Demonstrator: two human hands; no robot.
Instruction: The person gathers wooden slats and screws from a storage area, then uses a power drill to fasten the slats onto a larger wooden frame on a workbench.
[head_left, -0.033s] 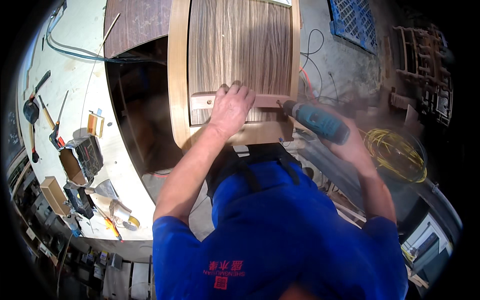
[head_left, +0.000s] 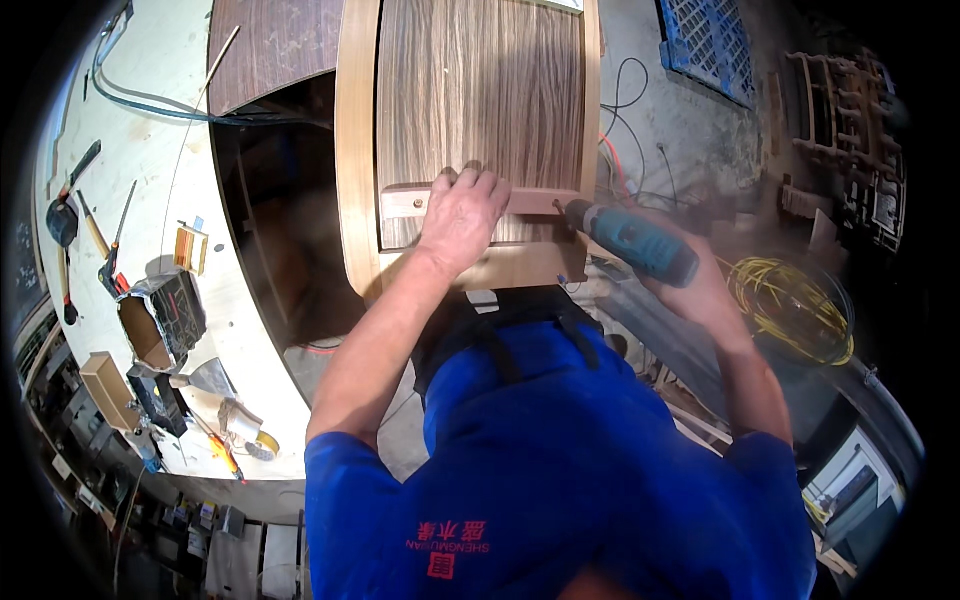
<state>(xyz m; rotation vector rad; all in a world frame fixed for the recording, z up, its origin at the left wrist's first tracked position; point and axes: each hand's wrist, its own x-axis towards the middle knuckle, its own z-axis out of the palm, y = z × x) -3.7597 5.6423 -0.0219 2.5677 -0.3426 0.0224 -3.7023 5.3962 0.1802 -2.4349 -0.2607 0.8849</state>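
Observation:
A wood-grain panel (head_left: pixel 480 90) lies before me inside a lighter wooden frame (head_left: pixel 357 150). Across its near end runs a pale wooden strip (head_left: pixel 535 202), with a hole near its left end. My left hand (head_left: pixel 465 215) presses on the strip, its fingers curled over the far edge. In my right hand (head_left: pixel 700 285) is a teal and black power drill (head_left: pixel 645 245), its front pointing left at the strip's right end. A small dark screw or bit shows there at the drill's tip. The drill's handle is mostly hidden by its body.
On the left, a pale workbench (head_left: pixel 235 330) holds an open box (head_left: pixel 165 320), screwdrivers (head_left: pixel 115 240), a scraper (head_left: pixel 212 378) and a tape roll (head_left: pixel 262 447). A yellow cable coil (head_left: pixel 790 310) lies at right, a blue plastic pallet (head_left: pixel 705 45) at far right.

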